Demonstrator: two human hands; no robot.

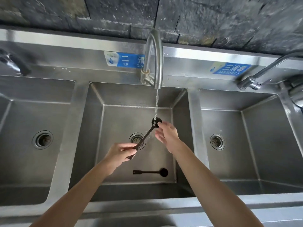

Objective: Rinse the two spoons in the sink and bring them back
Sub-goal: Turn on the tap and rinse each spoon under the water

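Rinsing is under way in the head view, the only view given. The left hand (120, 152) grips the handle end of one dark spoon (146, 136), its fingers curled round the handle, and holds the bowl of that spoon up into the stream of water (156, 104) that falls from the curved tap (155, 59). The right hand (167, 134) is at the bowl of this spoon, fingers relaxed and spread, with the fingertips (161, 122) touching or just beside the bowl; it holds nothing.

Progress, as judged from this moment: the first spoon is being rinsed and the rinse is not shown finished. The second spoon (150, 172) lies flat on the floor of the middle basin (98, 128), near the front wall, its bowl toward the right; whether it has been rinsed cannot be told. Carrying both spoons back remains to be done.

Containers: the steel sink unit has three basins. The middle basin holds the lying spoon and the running water, which drains at the strainer (136, 140). The left basin (19, 112) and the right basin (262, 128) show only their drains. Blue labels (124, 60) sit on the back wall above the basins.
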